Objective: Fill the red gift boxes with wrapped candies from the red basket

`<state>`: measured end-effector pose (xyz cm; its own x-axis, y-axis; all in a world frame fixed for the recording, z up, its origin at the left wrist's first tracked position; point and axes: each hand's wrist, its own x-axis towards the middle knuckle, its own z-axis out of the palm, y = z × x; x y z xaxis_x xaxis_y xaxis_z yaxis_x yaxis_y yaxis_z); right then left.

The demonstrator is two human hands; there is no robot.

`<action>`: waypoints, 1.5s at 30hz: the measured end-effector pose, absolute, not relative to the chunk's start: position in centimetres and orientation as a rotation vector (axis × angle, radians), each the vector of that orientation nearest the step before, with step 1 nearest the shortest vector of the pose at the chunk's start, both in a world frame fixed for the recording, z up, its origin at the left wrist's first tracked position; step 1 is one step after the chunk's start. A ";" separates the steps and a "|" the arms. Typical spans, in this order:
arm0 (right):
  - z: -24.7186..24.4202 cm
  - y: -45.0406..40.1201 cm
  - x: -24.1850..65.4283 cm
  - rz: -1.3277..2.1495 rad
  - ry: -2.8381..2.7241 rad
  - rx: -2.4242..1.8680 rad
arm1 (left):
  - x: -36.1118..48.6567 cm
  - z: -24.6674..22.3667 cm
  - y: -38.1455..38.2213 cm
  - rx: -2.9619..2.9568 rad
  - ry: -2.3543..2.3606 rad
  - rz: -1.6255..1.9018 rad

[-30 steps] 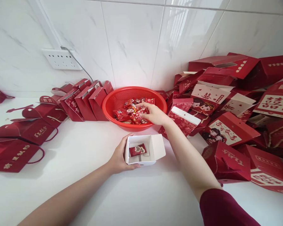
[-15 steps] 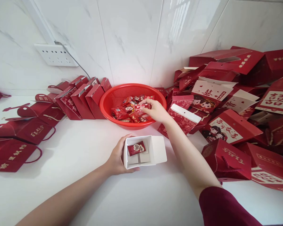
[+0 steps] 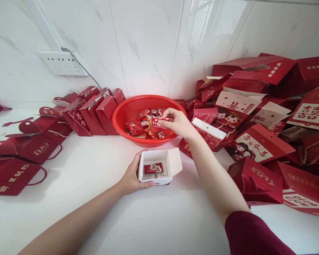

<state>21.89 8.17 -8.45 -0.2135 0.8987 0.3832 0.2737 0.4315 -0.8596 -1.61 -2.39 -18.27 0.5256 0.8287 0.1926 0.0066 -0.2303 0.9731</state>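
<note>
My left hand (image 3: 134, 175) is wrapped around the left side of a small open gift box (image 3: 162, 181), white inside, with its flap standing out to the right. A dark red wrapped candy (image 3: 153, 168) with white lettering lies in the box. Over the right side of a red plastic basket (image 3: 122, 124), my right hand (image 3: 177, 122) has its thumb and forefinger closed on a red candy packet (image 3: 159, 121) with white dots. Several other wrapped candies (image 3: 138, 129) lie beneath it in the basket. The other fingers of my right hand are partly hidden.
Red folded gift boxes (image 3: 85, 113) stand in rows at the left, some with cord handles. A large heap of red and white gift boxes (image 3: 247, 117) fills the right side. A power strip (image 3: 62, 63) is on the tiled wall (image 3: 146, 46) behind the white tabletop (image 3: 95, 219).
My left hand has tilted the box, so its front side shows more, and the candy inside has shifted down. My right hand's fingers have drawn in on the dotted packet.
</note>
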 end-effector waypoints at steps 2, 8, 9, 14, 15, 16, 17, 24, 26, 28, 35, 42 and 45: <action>-8.3 8.1 22.0 0.744 -1.764 -1.036 | -1.6 -18.2 -2.4 1.632 0.727 0.902; -8.2 7.9 22.2 0.789 -1.794 -1.042 | -1.5 -18.1 -2.4 1.625 0.716 0.901; -8.1 7.8 22.3 0.798 -1.793 -1.053 | -1.5 -18.1 -2.4 1.624 0.711 0.902; -7.9 7.8 22.4 0.812 -1.801 -1.052 | -1.6 -18.2 -2.4 1.623 0.695 0.908; -7.9 7.8 22.4 0.792 -1.812 -1.047 | -1.6 -18.2 -2.5 1.623 0.697 0.907; -7.9 7.8 22.5 0.768 -1.827 -1.044 | -1.6 -18.1 -2.5 1.622 0.699 0.904; -7.9 7.8 22.6 0.746 -1.840 -1.043 | -1.6 -18.1 -2.5 1.620 0.700 0.901; -7.9 7.9 22.8 0.668 -1.865 -1.025 | -1.5 -17.9 -2.4 1.607 0.692 0.894; -7.9 8.1 22.8 0.613 -1.853 -1.040 | -1.5 -18.0 -2.4 1.607 0.693 0.892; -7.9 8.3 22.9 0.543 -1.825 -1.078 | -1.5 -18.0 -2.4 1.607 0.696 0.889; -7.3 8.0 23.3 0.672 -1.735 -1.022 | -1.5 -18.0 -2.6 1.589 0.688 0.892; -5.7 5.9 23.3 0.611 -1.907 -1.069 | -1.5 -18.0 -2.4 1.591 0.691 0.889; -5.5 5.5 23.0 0.540 -1.937 -1.076 | -1.5 -18.0 -2.4 1.599 0.693 0.890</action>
